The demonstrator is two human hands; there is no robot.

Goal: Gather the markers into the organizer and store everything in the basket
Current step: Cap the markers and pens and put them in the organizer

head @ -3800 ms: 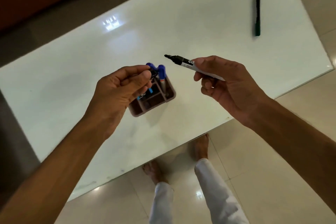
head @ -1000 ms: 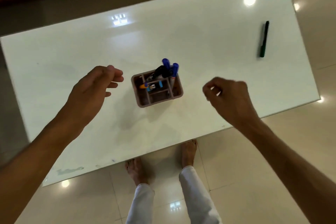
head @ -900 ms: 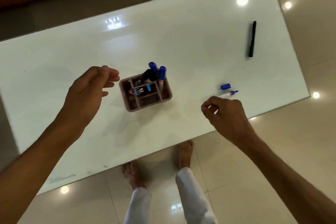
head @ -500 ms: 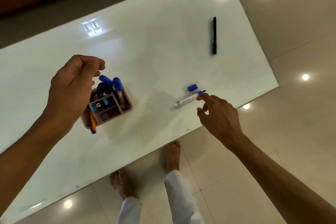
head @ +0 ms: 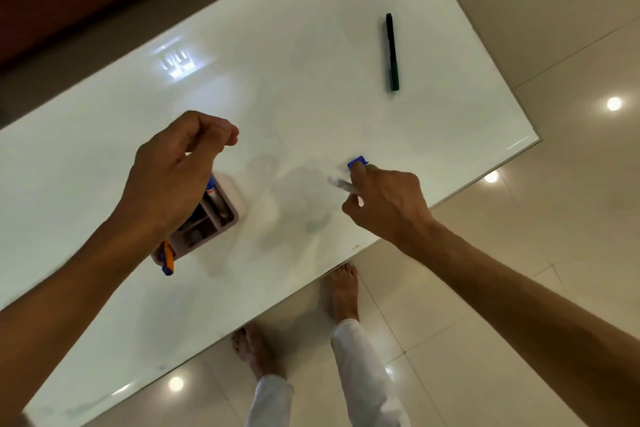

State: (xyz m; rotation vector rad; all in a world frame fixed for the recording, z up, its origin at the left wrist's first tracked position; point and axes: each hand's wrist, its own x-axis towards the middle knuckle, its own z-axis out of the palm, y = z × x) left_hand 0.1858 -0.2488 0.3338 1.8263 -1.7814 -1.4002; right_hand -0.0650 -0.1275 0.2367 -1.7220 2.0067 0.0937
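The pinkish-brown organizer (head: 227, 215) stands on the white table (head: 277, 62), mostly hidden under my left hand (head: 173, 177). That hand hovers over it with curled fingers and holds nothing. One blue-capped marker (head: 210, 188) shows inside the organizer, and an orange and blue pen (head: 168, 258) sticks out at its near end. My right hand (head: 384, 204) pinches the blurred white barrel of an uncapped blue marker (head: 341, 184) near the table's front edge. Its loose blue cap (head: 356, 161) lies by my fingertips. No basket is in view.
A dark green marker (head: 392, 52) lies alone at the far right of the table. The table's front edge (head: 346, 255) runs just below my right hand, with my bare feet (head: 343, 291) on the glossy tiled floor beneath.
My right hand has reached the blue marker on the table and closed on its barrel. My left hand has moved over the organizer. The view has swung, shifting everything leftward.
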